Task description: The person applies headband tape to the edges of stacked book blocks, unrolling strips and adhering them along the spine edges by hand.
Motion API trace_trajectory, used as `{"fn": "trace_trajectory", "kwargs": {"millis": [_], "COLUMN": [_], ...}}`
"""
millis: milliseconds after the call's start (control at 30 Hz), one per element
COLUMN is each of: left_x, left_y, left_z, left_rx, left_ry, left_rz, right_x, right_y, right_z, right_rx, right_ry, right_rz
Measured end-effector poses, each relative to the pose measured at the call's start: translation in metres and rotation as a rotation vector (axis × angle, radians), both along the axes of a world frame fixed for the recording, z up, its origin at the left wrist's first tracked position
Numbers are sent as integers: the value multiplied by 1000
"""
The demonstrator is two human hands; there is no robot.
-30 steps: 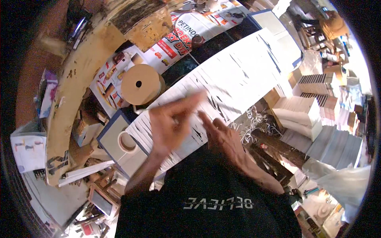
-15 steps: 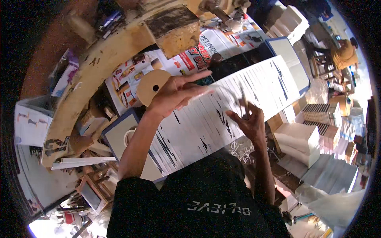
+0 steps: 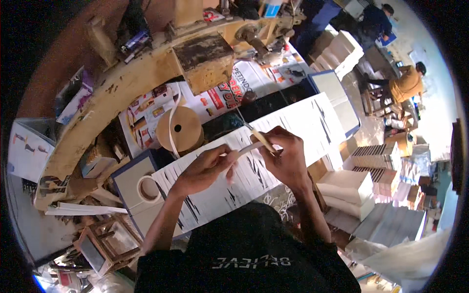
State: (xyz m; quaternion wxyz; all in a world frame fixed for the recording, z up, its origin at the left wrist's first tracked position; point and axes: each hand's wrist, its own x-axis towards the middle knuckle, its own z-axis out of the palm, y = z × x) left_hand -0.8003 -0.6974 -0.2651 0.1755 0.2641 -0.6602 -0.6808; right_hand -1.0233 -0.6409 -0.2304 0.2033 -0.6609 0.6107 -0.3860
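A long white row of stacked paper edges with dark streaks [image 3: 295, 124] lies slantwise before me. Over its middle, my left hand [image 3: 205, 168] pinches one end of a narrow white strip [image 3: 245, 148]. The strip curves across to my right hand [image 3: 286, 158], whose fingers are closed round a slim tool with a tan handle [image 3: 261, 138] and a thin dark metal end. This tool points away from me, to the far left; its exact kind is unclear. Blue-edged grey boards [image 3: 337, 95] show at both ends of the row.
Beyond the row sits a brown spool [image 3: 181, 128] with a white strip looping over it. A tape roll [image 3: 149, 188] lies on the left board. A heavy wooden block on a curved yellowish frame [image 3: 205, 61] stands behind. Paper stacks [image 3: 344, 188] and two people are to the right.
My left hand has drawn back toward me and now pinches the strip. My right hand has moved left and up, bringing the tool beside the strip. The whole view has shifted slightly.
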Motion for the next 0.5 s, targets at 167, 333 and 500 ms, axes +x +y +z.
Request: {"fn": "trace_trajectory", "kwargs": {"millis": [167, 333, 500], "left_x": [35, 85, 107], "left_y": [29, 70, 83], "left_z": [-31, -74, -78], "left_rx": [-460, -443, -876], "left_ry": [-295, -558, -521], "left_rz": [518, 612, 581], "right_x": [-55, -41, -19], "right_y": [-28, -65, -173], "right_z": [-22, -3, 23], "right_rx": [382, 427, -429], "right_ry": [-226, -445, 462], "right_rz": [289, 274, 490]}}
